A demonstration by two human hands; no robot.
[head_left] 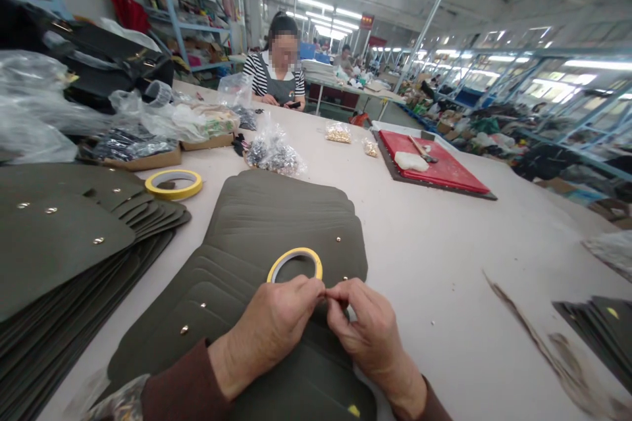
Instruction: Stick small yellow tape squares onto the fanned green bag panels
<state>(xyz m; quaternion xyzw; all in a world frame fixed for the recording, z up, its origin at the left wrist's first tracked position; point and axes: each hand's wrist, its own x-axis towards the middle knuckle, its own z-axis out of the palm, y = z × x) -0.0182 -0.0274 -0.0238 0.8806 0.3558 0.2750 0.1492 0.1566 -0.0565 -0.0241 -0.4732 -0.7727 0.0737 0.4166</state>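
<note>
My left hand point(276, 325) and my right hand point(368, 329) meet fingertip to fingertip over a fanned stack of dark olive leather pieces point(276, 223) with small brass studs. Both hands pinch something tiny between thumb and fingers; I cannot make out what. A yellow tape roll point(295, 263) lies on the top piece just beyond my fingers, partly hidden by them. A dark red sleeve covers my left forearm.
A second stack of olive pieces point(64, 243) lies at the left, with another yellow tape roll point(174, 183) behind it. Bags of metal fittings point(274, 151), cardboard trays, a red cutting mat point(434, 164) with tools, and a seated person point(277, 72) are farther back.
</note>
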